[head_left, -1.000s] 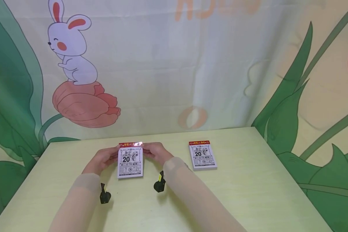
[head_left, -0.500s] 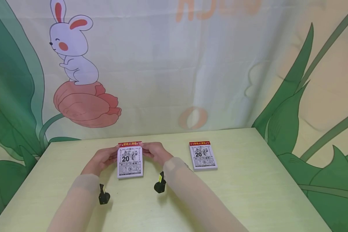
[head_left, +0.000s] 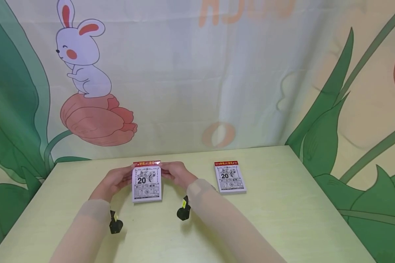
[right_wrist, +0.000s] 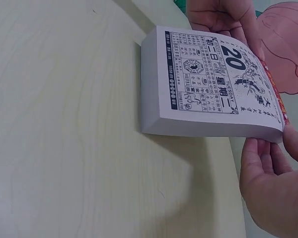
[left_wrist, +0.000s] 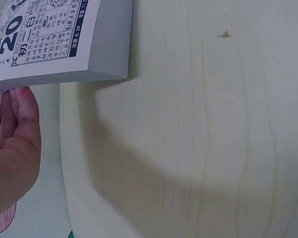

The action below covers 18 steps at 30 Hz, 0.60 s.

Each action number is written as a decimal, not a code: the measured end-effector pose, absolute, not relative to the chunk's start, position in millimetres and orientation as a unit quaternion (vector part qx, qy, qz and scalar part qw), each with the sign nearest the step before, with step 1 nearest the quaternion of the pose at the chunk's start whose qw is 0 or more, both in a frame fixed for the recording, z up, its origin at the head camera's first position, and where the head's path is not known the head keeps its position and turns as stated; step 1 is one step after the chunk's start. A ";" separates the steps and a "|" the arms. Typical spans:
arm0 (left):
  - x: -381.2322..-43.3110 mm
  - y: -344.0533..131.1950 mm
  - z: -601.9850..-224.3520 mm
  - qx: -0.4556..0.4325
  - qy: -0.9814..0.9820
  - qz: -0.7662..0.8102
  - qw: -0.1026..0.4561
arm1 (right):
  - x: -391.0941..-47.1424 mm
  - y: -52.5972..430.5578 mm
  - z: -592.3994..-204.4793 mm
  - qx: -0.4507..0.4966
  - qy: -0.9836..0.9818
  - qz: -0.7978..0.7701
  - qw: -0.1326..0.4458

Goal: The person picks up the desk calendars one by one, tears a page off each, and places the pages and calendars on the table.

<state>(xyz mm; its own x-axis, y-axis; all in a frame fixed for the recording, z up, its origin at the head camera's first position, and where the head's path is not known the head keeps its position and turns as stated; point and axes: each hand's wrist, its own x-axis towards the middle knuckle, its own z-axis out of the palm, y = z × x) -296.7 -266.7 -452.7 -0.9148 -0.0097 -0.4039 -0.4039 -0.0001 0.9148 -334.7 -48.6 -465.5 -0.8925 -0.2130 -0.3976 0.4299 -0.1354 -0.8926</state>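
Observation:
Between my two hands is a thick tear-off calendar [head_left: 147,182] with a red header and a large 20 on its top page. My left hand [head_left: 114,179] pinches its upper left corner, and my right hand [head_left: 178,171] does the same at the upper right. In the right wrist view, the right thumb lies at the red header [right_wrist: 276,94] while the other fingers are underneath. The calendar's header end is tilted up off the table, and its bottom edge [right_wrist: 149,84] stays on the tabletop. Left fingertips [left_wrist: 22,96] reach under the pad's side in the left wrist view.
A second, similar calendar [head_left: 230,177] lies flat to the right on the pale wooden table [head_left: 293,212]. Behind the table's back edge hangs a printed curtain [head_left: 171,91] with a rabbit and flowers. Small black cameras [head_left: 183,210] hang at both wrists.
The held calendar has shifted very slightly to the left. My wrists have spread a little apart, while both hands keep their grip on its upper corners. The second calendar stays put.

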 end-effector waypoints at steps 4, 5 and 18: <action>-295.7 -267.4 -449.3 -0.156 0.697 0.685 0.140 | -333.7 -47.8 -461.7 0.079 0.620 -0.751 0.216; -295.5 -267.7 -448.7 -0.158 0.698 0.684 0.139 | -333.6 -47.9 -460.8 0.077 0.618 -0.752 0.215; -293.7 -262.7 -437.9 -0.167 0.723 0.660 0.121 | -328.1 -49.6 -442.8 0.075 0.612 -0.760 0.203</action>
<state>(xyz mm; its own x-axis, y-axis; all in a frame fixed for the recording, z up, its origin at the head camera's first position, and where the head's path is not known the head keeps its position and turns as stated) -293.7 -262.7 -437.9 -0.9153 -0.0812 -0.3944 -0.4001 0.0737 0.9135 -328.1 -49.6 -442.8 -0.9061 -0.2173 -0.3630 0.4010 -0.1671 -0.9007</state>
